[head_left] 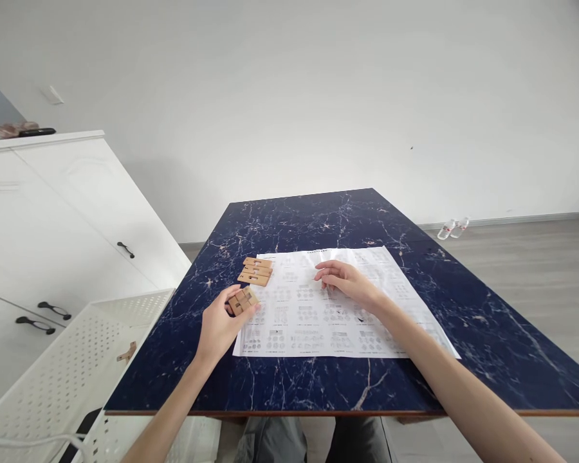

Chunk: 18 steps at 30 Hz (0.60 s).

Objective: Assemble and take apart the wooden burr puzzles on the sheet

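Observation:
My left hand (223, 321) grips a wooden block puzzle (242, 300) between thumb and fingers, just over the left edge of a large printed sheet (299, 312). Parts of the puzzle are covered by the fingers. Right behind it, several flat wooden pieces with cut-out slots (256, 271) lie side by side on the table and the sheet's corner. My right hand (345, 281) hovers over or rests on the sheet's middle; its fingers are loosely bent and apart, with nothing in them. Small diagrams in rows cover the paper.
The dark blue marbled table (299, 222) has its front edge near my legs. Left of it stand a white perforated basket (72, 347), with a wooden piece (127, 352) inside, and a white cabinet (77, 212). Two plastic bottles (453, 228) are on the floor at right.

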Tool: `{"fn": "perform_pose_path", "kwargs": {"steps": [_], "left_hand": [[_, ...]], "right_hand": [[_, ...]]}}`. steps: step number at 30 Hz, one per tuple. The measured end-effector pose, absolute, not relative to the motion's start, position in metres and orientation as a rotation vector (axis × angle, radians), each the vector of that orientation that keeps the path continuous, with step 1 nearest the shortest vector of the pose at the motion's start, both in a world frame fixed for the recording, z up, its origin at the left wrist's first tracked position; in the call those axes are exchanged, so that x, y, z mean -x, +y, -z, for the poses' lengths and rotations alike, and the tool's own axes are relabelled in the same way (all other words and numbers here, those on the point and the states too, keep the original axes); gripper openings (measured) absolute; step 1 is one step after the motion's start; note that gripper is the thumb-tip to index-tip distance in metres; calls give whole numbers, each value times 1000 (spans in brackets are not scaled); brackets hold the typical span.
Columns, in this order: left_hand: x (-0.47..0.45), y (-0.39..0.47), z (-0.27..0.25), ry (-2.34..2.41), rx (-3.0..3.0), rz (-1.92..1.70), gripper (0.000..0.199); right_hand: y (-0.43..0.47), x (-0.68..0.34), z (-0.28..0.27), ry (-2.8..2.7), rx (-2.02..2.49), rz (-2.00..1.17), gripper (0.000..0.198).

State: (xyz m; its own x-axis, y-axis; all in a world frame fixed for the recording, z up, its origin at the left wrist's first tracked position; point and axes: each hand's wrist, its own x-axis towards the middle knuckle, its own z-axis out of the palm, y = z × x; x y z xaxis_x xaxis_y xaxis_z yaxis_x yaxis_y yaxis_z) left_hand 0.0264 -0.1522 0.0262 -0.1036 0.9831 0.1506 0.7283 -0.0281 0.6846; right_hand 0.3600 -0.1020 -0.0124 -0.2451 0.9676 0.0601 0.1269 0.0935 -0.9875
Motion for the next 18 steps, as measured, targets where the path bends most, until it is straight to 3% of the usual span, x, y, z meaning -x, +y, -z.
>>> {"fn": "perform_pose_path", "kwargs": {"steps": [8,18], "left_hand": [[-20,-136,-13,1938,-2024,-813,72],[17,-143,-22,1916,-2113,-521,105]], "right_hand": [[-102,-358,12,-1543,1142,-1240,28],[-104,-359,11,-1586,1158,-1250,25]]}}
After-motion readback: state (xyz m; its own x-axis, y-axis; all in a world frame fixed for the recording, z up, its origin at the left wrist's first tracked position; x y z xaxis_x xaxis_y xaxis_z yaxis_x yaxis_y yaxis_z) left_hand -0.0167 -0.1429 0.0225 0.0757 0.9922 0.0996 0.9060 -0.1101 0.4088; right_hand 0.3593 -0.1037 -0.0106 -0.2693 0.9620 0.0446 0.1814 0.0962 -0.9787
